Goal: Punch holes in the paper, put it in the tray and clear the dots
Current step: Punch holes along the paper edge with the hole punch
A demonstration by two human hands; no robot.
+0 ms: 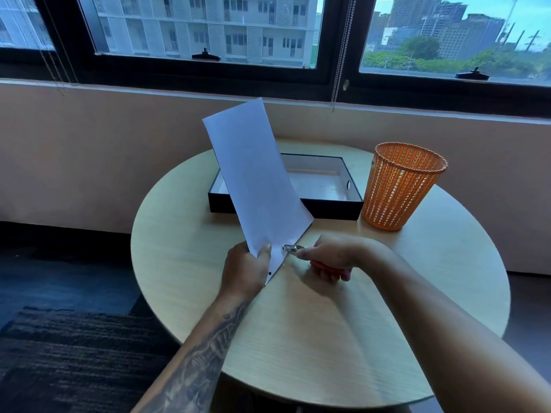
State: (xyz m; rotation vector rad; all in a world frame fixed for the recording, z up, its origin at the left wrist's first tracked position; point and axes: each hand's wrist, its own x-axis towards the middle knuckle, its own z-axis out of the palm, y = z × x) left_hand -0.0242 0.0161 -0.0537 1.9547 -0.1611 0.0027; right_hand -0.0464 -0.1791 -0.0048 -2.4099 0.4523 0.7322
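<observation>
Over a round tabletop [298,338], the left hand [246,271] pinches the lower corner of a sheet of paper [253,180], one hole visible near its bottom edge. The right hand [329,257], at three o'clock of it, is clenched on a red-handled hole punch [293,248] biting that edge. Beyond lie a black tray [328,208] and, at two o'clock, an orange mesh bin [399,186].
</observation>
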